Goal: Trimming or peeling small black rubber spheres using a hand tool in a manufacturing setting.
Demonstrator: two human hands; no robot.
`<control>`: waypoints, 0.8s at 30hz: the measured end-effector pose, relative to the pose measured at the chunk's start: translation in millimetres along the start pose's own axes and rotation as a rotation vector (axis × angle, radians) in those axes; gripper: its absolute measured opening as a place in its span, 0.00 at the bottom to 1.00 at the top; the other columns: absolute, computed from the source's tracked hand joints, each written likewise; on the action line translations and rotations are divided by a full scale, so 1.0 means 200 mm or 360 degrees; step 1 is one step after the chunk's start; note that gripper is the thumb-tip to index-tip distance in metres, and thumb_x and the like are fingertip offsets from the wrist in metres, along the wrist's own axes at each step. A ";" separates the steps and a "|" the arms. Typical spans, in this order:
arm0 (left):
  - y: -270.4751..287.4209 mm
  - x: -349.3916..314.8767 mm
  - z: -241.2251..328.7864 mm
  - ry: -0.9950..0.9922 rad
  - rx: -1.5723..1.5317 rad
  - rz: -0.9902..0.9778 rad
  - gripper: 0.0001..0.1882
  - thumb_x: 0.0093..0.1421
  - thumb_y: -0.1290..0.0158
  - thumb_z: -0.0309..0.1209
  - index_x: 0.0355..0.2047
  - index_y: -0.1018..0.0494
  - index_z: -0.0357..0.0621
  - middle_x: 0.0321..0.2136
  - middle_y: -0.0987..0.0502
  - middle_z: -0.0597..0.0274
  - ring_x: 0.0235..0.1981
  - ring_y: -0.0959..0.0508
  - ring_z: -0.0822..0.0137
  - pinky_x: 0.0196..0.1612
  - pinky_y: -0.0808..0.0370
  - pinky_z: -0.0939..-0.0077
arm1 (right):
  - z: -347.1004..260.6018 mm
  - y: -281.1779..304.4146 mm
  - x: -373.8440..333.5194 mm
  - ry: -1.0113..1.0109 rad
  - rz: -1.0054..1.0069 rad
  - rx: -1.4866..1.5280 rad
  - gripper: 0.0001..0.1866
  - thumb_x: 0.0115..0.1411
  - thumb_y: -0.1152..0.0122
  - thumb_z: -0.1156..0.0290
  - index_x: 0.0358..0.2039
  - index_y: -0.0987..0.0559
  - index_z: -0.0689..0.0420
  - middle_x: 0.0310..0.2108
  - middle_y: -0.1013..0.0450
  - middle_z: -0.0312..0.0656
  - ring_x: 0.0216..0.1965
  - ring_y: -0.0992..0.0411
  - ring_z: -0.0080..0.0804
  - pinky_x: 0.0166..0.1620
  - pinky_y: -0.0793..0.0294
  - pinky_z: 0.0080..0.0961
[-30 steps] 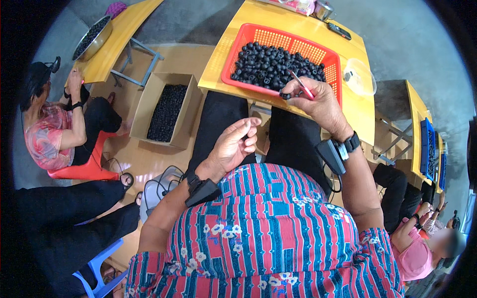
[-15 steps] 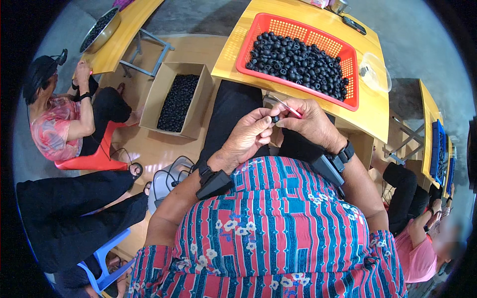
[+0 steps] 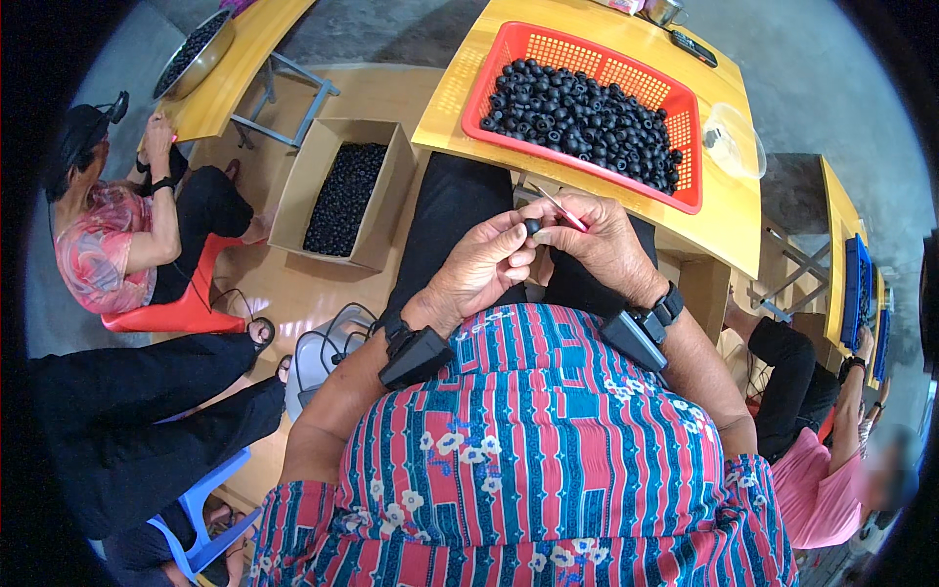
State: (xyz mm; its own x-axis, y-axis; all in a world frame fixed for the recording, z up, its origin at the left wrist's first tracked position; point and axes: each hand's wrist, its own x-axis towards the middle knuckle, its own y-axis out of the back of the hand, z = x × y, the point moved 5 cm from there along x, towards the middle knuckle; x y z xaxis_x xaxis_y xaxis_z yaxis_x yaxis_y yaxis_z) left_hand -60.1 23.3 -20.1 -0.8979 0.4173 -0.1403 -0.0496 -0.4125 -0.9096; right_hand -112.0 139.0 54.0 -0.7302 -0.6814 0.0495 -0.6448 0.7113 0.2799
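Between the thumb and fingers of my left hand (image 3: 481, 260) is a small round black piece (image 3: 532, 225), smooth and domed on the side that shows. My right hand (image 3: 608, 247) grips a slim pointed tool (image 3: 571, 217) with a pinkish-red handle, its thin tip pointing up and to the left. The right thumb meets the black piece, so both hands come together on it above my lap. Just beyond them, a red plastic basket (image 3: 693, 168) full of similar black pieces, many with holes, rests on the yellow table (image 3: 440, 125).
A clear plastic tub (image 3: 748, 152) and a dark remote-like object (image 3: 693, 48) lie on the table. At left, a cardboard box (image 3: 383, 210) holds many black pieces; a person (image 3: 117, 225) sits beyond. Another person (image 3: 817, 489) sits right, by blue trays (image 3: 858, 293).
The black piece has been turned slightly, now showing a smooth side, while both hands keep their grips. The person at right has stretched an arm toward the blue tray. The view shifted slightly.
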 end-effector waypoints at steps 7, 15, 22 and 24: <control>-0.01 0.00 0.00 0.0015 -0.0025 -0.0083 0.13 0.65 0.52 0.32 0.48 0.33 0.42 0.32 0.33 0.69 0.26 0.36 0.81 0.26 0.37 0.90 | -0.01 0.00 -0.01 -0.0011 0.0084 -0.0058 0.11 0.56 0.39 0.75 0.40 0.21 0.61 0.34 0.25 0.37 0.38 0.28 0.22 0.43 0.29 0.19; 0.02 0.00 0.02 -0.0108 0.0003 -0.0094 0.10 0.63 0.48 0.34 0.42 0.30 0.45 0.31 0.33 0.73 0.27 0.38 0.81 0.27 0.40 0.90 | -0.07 0.05 -0.06 0.0028 0.0234 -0.0339 0.11 0.60 0.44 0.67 0.34 0.22 0.63 0.28 0.26 0.44 0.35 0.27 0.29 0.39 0.29 0.26; 0.03 0.01 0.01 -0.0128 0.0038 -0.0126 0.13 0.61 0.48 0.32 0.45 0.35 0.45 0.37 0.29 0.66 0.28 0.36 0.81 0.29 0.38 0.89 | -0.05 0.02 -0.07 0.0125 0.0121 -0.0633 0.11 0.55 0.39 0.66 0.33 0.22 0.60 0.29 0.27 0.48 0.30 0.27 0.47 0.35 0.28 0.33; 0.04 0.00 0.01 -0.0131 0.0030 -0.0125 0.13 0.61 0.48 0.32 0.45 0.35 0.44 0.37 0.28 0.66 0.28 0.36 0.81 0.29 0.38 0.89 | -0.05 0.01 -0.06 0.0144 0.0122 -0.0650 0.11 0.55 0.39 0.66 0.33 0.22 0.60 0.28 0.27 0.48 0.30 0.27 0.47 0.35 0.28 0.33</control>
State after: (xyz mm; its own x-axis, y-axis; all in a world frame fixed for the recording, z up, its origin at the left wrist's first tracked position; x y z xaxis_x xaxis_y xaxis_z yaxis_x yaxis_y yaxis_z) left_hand -61.6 19.3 -26.2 -0.9238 0.3813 -0.0356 -0.1286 -0.3966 -0.9090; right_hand -102.5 148.1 62.8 -0.7381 -0.6546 0.1636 -0.4337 0.6460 0.6282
